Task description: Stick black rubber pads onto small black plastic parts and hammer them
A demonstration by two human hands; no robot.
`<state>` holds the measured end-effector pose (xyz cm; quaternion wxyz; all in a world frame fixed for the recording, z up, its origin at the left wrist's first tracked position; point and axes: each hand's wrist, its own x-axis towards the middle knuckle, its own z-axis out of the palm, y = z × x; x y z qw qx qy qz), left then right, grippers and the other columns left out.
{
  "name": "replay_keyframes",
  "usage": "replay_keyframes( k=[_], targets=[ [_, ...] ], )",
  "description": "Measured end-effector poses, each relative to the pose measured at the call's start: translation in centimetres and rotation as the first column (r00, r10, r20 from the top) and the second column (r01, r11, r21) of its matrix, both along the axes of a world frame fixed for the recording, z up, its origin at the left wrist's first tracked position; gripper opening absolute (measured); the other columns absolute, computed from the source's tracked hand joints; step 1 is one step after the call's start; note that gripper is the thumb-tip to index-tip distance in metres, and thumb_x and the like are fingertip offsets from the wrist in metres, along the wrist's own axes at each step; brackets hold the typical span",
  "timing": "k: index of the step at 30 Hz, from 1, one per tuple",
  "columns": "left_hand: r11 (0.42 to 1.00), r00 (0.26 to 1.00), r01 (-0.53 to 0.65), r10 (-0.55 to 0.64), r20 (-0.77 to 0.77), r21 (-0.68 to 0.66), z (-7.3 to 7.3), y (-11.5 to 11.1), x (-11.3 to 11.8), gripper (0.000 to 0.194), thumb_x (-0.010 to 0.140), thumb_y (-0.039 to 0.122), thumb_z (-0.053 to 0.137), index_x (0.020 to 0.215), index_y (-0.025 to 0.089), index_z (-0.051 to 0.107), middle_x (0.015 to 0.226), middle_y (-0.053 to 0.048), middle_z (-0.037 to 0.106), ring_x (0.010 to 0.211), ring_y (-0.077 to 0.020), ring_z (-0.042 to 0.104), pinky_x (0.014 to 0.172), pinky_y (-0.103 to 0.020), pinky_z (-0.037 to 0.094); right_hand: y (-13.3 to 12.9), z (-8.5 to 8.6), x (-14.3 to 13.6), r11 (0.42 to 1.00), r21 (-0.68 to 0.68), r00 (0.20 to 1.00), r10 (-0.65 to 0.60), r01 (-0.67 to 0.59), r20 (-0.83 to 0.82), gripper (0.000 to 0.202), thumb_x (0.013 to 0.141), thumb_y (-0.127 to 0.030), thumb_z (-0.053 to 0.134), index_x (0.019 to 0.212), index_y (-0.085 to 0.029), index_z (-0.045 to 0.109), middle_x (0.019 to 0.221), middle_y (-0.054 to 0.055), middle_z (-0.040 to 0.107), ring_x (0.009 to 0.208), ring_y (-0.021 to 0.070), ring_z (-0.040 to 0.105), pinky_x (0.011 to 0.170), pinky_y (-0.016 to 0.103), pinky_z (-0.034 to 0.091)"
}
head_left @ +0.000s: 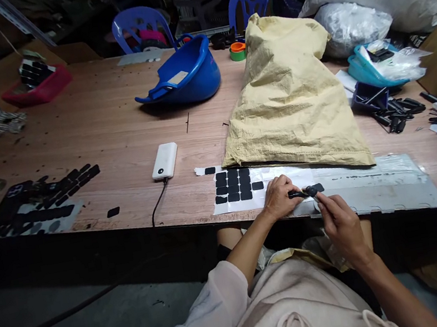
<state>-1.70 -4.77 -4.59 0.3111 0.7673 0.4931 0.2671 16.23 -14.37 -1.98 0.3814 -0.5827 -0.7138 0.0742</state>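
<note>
Near the table's front edge, my left hand (281, 196) is closed on a small black part (296, 193). Close to its right, my right hand (342, 223) pinches a thin tool with a dark rounded head (311, 191), which meets the end of the black part. Just behind them a black rounded patch (317, 187) lies on the work surface. To the left of my left hand, a white sheet (266, 173) bears rows of black rounded patches (233, 185). A grey mat (408, 186) extends to the right under my hands.
A yellow sack (291, 94) lies behind the sheet. Left of it are a blue basin (198, 71) and a white power bank (164, 161) with a cable. Black handles (398, 112) are piled at the right. Black strips (49, 213) lie at the left.
</note>
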Motion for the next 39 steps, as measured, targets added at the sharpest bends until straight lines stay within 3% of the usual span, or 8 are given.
replay_keyframes(
  k=[4, 10, 13, 16, 20, 27, 33, 39],
  targets=[
    [1.000, 1.000, -0.003, 0.003, 0.007, -0.004, 0.1, 0.0, 0.1, 0.019, 0.075, 0.027, 0.092, 0.092, 0.026, 0.084, 0.101, -0.004, 0.066, 0.104, -0.0231, 0.062, 0.096, -0.040, 0.048, 0.0, 0.4, 0.5, 0.998, -0.015, 0.997, -0.067, 0.068, 0.025, 0.036, 0.106, -0.030, 0.051, 0.136, -0.026, 0.070, 0.099, 0.007, 0.070, 0.085, 0.0187, 0.067, 0.078, 0.030, 0.056],
    [1.000, 1.000, -0.013, 0.014, 0.017, -0.009, 0.2, -0.1, 0.1, 0.018, 0.073, 0.027, 0.092, 0.089, 0.026, 0.082, 0.100, -0.004, 0.067, 0.103, -0.0238, 0.063, 0.096, -0.041, 0.049, 0.4, -0.2, 1.4, 0.998, -0.030, 0.997, -0.060, 0.061, 0.045, 0.034, 0.106, -0.032, 0.050, 0.132, -0.026, 0.071, 0.098, 0.006, 0.071, 0.086, 0.0195, 0.068, 0.078, 0.032, 0.056],
    [1.000, 1.000, -0.012, 0.012, 0.020, -0.008, 0.1, 0.0, 0.1, 0.019, 0.073, 0.025, 0.092, 0.089, 0.025, 0.082, 0.099, -0.004, 0.066, 0.102, -0.0235, 0.062, 0.097, -0.040, 0.049, 1.7, -0.2, 3.6, 0.988, 0.019, 0.983, -0.156, 0.155, 0.100, 0.035, 0.105, -0.034, 0.051, 0.132, -0.024, 0.072, 0.103, 0.007, 0.071, 0.091, 0.0202, 0.067, 0.080, 0.032, 0.052],
    [1.000, 1.000, -0.004, 0.004, 0.014, -0.008, 0.1, 0.0, 0.0, 0.019, 0.072, 0.024, 0.092, 0.089, 0.024, 0.082, 0.099, -0.004, 0.066, 0.101, -0.0234, 0.062, 0.096, -0.040, 0.049, 3.8, -0.6, 7.0, 0.967, 0.023, 0.933, -0.252, 0.255, 0.258, 0.035, 0.104, -0.037, 0.051, 0.127, -0.024, 0.075, 0.101, 0.008, 0.070, 0.086, 0.0200, 0.062, 0.069, 0.031, 0.044],
    [1.000, 1.000, 0.009, -0.009, 0.004, 0.001, 0.1, 0.1, -0.1, 0.020, 0.072, 0.025, 0.092, 0.089, 0.023, 0.082, 0.098, -0.004, 0.066, 0.099, -0.0235, 0.062, 0.096, -0.040, 0.049, 6.0, -2.2, 10.2, 0.965, 0.042, 0.874, -0.251, 0.257, 0.416, 0.033, 0.101, -0.033, 0.052, 0.119, -0.023, 0.078, 0.090, 0.008, 0.066, 0.082, 0.0206, 0.053, 0.073, 0.033, 0.038],
    [0.998, 0.998, 0.055, -0.054, -0.043, 0.012, 0.4, -0.1, -0.5, 0.021, 0.072, 0.027, 0.091, 0.092, 0.024, 0.082, 0.101, -0.004, 0.068, 0.101, -0.0243, 0.060, 0.098, -0.041, 0.048, 6.5, -3.8, 9.8, 0.946, 0.105, 0.864, -0.322, 0.306, 0.387, 0.033, 0.098, -0.033, 0.054, 0.118, -0.023, 0.077, 0.093, 0.009, 0.065, 0.085, 0.0225, 0.048, 0.076, 0.036, 0.035],
    [0.978, 0.977, 0.208, -0.207, -0.055, 0.014, 0.8, -3.6, -2.4, 0.020, 0.076, 0.031, 0.092, 0.093, 0.029, 0.083, 0.128, -0.006, 0.069, 0.122, -0.0283, 0.057, 0.110, -0.046, 0.043, 6.5, -4.0, 9.6, 0.945, 0.094, 0.866, -0.325, 0.314, 0.379, 0.034, 0.095, -0.031, 0.054, 0.120, -0.023, 0.077, 0.094, 0.009, 0.064, 0.087, 0.0229, 0.049, 0.077, 0.036, 0.037],
    [0.966, 0.958, 0.235, -0.211, -0.193, 0.111, -1.1, -8.8, -3.7, 0.024, 0.078, 0.028, 0.089, 0.102, 0.029, 0.082, 0.165, -0.008, 0.047, 0.151, -0.0363, 0.040, 0.124, -0.057, 0.033, 6.5, -4.1, 9.7, 0.942, 0.107, 0.857, -0.334, 0.318, 0.391, 0.033, 0.098, -0.033, 0.053, 0.119, -0.023, 0.077, 0.092, 0.009, 0.064, 0.085, 0.0224, 0.048, 0.074, 0.035, 0.034]
  ],
)
